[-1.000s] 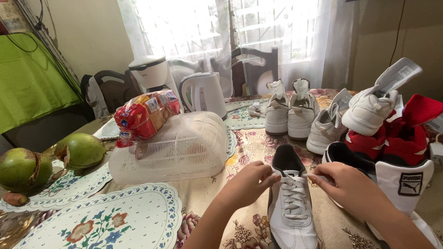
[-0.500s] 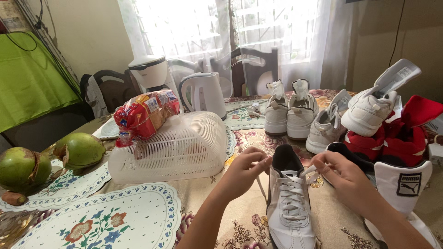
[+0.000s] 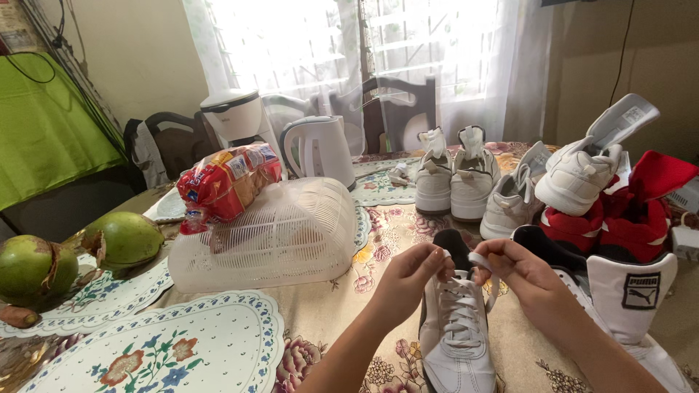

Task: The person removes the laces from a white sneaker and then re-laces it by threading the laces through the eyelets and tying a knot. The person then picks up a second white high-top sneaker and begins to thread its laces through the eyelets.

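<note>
Hands have closed in since before: our left hand (image 3: pixel 409 271) and right hand (image 3: pixel 518 271) each pinch a lace end (image 3: pixel 480 260) above the white sneaker (image 3: pixel 459 327).

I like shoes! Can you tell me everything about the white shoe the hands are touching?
The white shoe is a low sneaker with white laces and a dark inside. It stands upright on the flowered tablecloth, toe toward the camera. The left hand and right hand each pinch a lace end above its opening.
</note>
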